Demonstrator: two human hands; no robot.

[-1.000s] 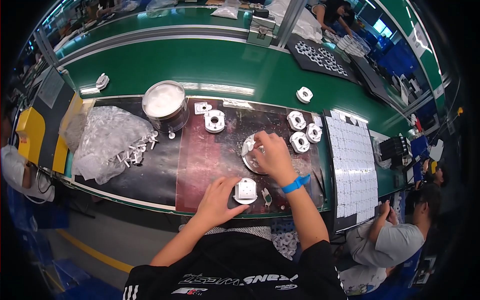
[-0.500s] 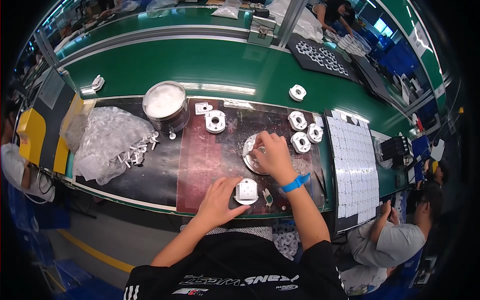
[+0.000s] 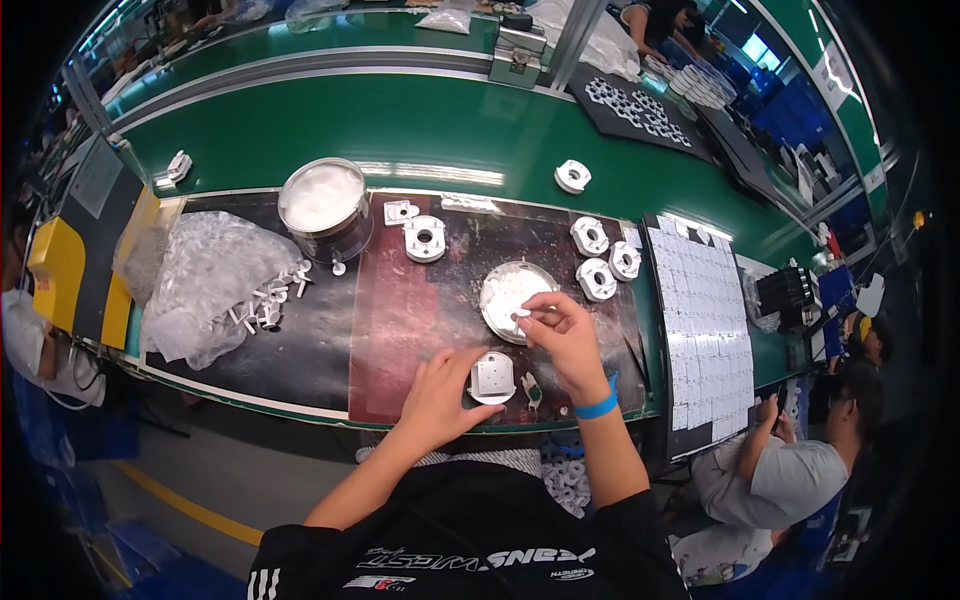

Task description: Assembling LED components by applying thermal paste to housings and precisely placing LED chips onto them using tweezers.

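My left hand (image 3: pixel 440 390) grips a white plastic part (image 3: pixel 492 378) with a square raised top from its left side, thumb along the near edge and fingers at the far edge. The part rests on the mat near the table's front edge. My right hand (image 3: pixel 562 338) is closed in a pinch on a small white plastic piece (image 3: pixel 522 312). Its fingertips are over the near right side of a round dish (image 3: pixel 505 275) filled with white material. Several small bits lie on the mat beside the right wrist, one of them green (image 3: pixel 532 390).
White ring-shaped parts (image 3: pixel 590 237) stand at the right of the mat, another ring part (image 3: pixel 425 238) at its far left. A round tub (image 3: pixel 340 243), a clear plastic bag (image 3: pixel 215 285) and loose white pegs (image 3: pixel 265 308) lie left. A panel of white pieces (image 3: pixel 700 330) borders the right.
My right hand has drawn back from the dish toward me and to the right, uncovering the white contents, with a small white piece in its fingertips. My left hand stays on the white part.
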